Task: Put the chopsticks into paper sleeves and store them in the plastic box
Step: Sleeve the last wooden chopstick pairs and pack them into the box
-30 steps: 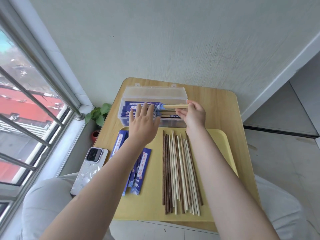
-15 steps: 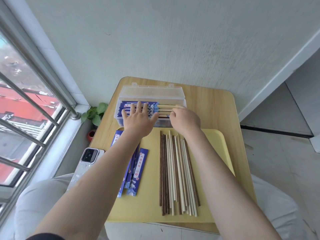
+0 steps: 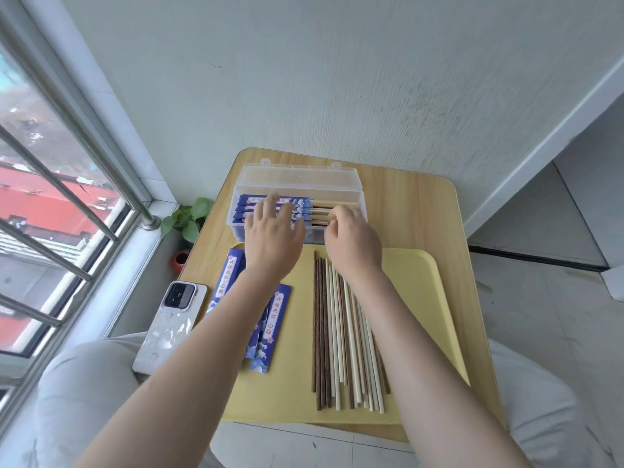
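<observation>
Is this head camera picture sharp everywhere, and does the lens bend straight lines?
Head view: the window bars and wall edges bow, a wide-angle effect; daylight is soft, with no hard shadows; the left hand fingertips look slightly smeared over the clear plastic box; the loose brown and cream chopsticks on the yellow tray look sharp.

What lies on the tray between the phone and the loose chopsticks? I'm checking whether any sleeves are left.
In the head view, a pile of blue paper sleeves lies between the phone and the loose chopsticks, partly hidden by the left forearm.
</observation>
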